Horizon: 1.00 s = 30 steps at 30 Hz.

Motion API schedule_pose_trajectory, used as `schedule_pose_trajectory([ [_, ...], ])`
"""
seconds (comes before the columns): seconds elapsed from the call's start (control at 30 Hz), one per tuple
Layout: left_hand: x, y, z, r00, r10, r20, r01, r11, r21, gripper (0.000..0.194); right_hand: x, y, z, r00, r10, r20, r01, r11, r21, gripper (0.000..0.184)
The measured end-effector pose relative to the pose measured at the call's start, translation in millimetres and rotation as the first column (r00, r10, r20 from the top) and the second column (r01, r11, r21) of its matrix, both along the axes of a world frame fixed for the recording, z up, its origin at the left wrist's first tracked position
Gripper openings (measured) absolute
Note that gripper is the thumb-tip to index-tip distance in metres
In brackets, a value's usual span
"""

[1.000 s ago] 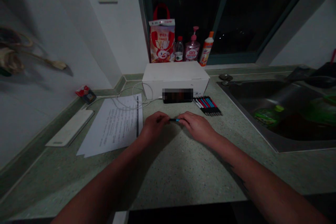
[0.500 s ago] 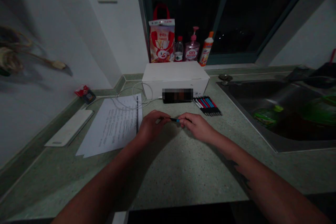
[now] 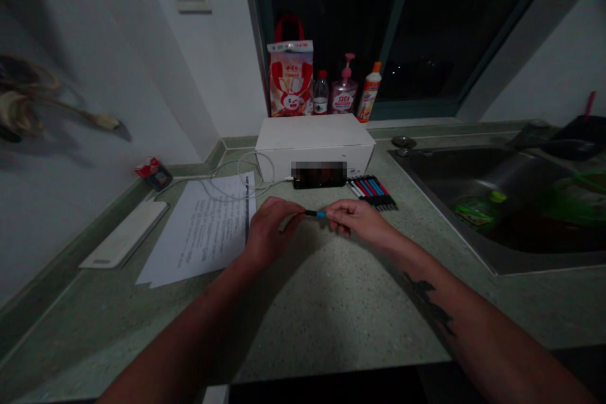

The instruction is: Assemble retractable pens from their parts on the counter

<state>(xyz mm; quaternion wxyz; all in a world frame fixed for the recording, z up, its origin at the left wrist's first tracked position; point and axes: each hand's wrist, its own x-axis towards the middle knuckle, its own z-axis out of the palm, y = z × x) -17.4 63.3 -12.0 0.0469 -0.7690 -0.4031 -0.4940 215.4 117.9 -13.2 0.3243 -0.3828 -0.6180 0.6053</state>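
Observation:
A black and blue pen (image 3: 315,214) is held level above the countertop between my two hands. My left hand (image 3: 273,225) pinches its black end between thumb and fingertips. At the blue part, my right hand (image 3: 356,219) grips it with thumb and forefinger; its other fingers curl below. Both ends of the pen are hidden by the fingers. Just beyond my right hand lies a row of several pens (image 3: 373,191) in white, red, blue and black, side by side. A phone (image 3: 320,177) leans on its long side behind my hands, with a white cable plugged in.
A white box (image 3: 315,132) stands behind the phone. Printed sheets (image 3: 203,233) and a white flat case (image 3: 124,235) lie at the left, near a small red and black packet (image 3: 154,173). To the right is a metal sink (image 3: 445,221). Bottles (image 3: 343,91) line the windowsill.
My right hand has shifted slightly right along the pen and turned a little, so more of the blue part shows. My left hand keeps its pinch. The view has tipped slightly.

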Motion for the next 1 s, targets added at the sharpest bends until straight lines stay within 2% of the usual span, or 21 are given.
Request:
schedule_pose_trajectory([
  [0.1, 2.1, -2.7, 0.0, 0.999, 0.043, 0.0, -0.043, 0.997, -0.07, 0.003, 3.6, 4.6, 3.5, 0.979, -0.163, -0.124, 0.165, 0.986, 0.008, 0.043],
  [0.2, 8.2, -7.4, -2.0, 0.996, -0.08, -0.043, 0.069, 0.973, -0.219, 0.006, 2.7, 6.5, 3.0, 0.938, -0.276, -0.21, 0.284, 0.959, 0.006, 0.05],
  [0.3, 17.3, -12.8, -5.6, 0.96, -0.255, -0.111, 0.2, 0.91, -0.364, 0.006, -2.6, 5.3, -1.4, 0.935, -0.289, -0.206, 0.309, 0.949, 0.07, 0.059],
  [0.4, 24.5, -16.0, -9.3, 0.929, -0.331, -0.168, 0.225, 0.861, -0.456, 0.003, -8.0, 4.1, -7.8, 0.946, -0.265, -0.185, 0.291, 0.948, 0.126, 0.059],
  [0.57, 26.7, -14.8, -12.9, 0.931, -0.311, -0.191, 0.177, 0.843, -0.508, 0.007, -8.9, 5.7, -14.2, 0.955, -0.24, -0.173, 0.269, 0.949, 0.166, 0.047],
  [0.8, 26.1, -14.5, -12.2, 0.947, -0.275, -0.167, 0.15, 0.837, -0.527, 0.011, -8.5, 3.7, -11.9, 0.951, -0.256, -0.173, 0.289, 0.936, 0.203, 0.05],
  [1.0, 26.6, -15.1, -10.4, 0.94, -0.283, -0.189, 0.149, 0.842, -0.518, 0.011, -11.4, -2.0, -9.0, 0.946, -0.278, -0.168, 0.313, 0.919, 0.238, 0.043],
])
